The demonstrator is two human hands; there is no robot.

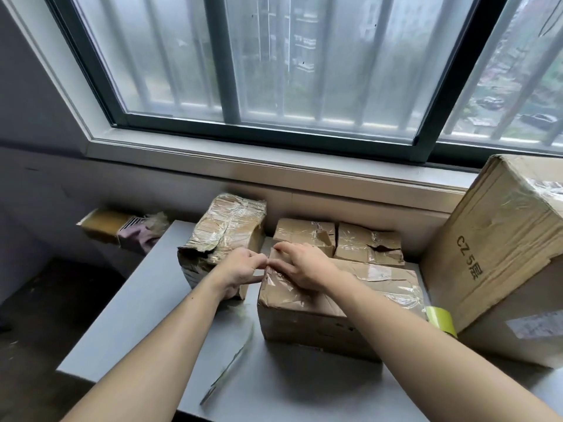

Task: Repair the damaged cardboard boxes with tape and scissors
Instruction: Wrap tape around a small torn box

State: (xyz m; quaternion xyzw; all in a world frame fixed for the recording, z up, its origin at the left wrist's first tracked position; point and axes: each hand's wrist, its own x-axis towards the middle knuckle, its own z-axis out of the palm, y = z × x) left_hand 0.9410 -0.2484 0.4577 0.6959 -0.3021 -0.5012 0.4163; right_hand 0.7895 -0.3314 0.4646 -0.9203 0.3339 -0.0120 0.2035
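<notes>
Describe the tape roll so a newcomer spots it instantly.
Start at the big box printed "CZ 5" on the table's right. At its lower left corner, wedged against the box both hands work on, sits the tape roll: the only yellow-green thing among brown cardboard.

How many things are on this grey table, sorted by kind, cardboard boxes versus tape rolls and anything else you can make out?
Brown cardboard boxes: 5, namely the crumpled tape-wrapped box, the box under both hands, two small torn boxes behind it, and the large printed box.
Yellow-green tape roll: 1.
Loose clear strip on the grey table, maybe tape: 1.
Total: 7.
</notes>
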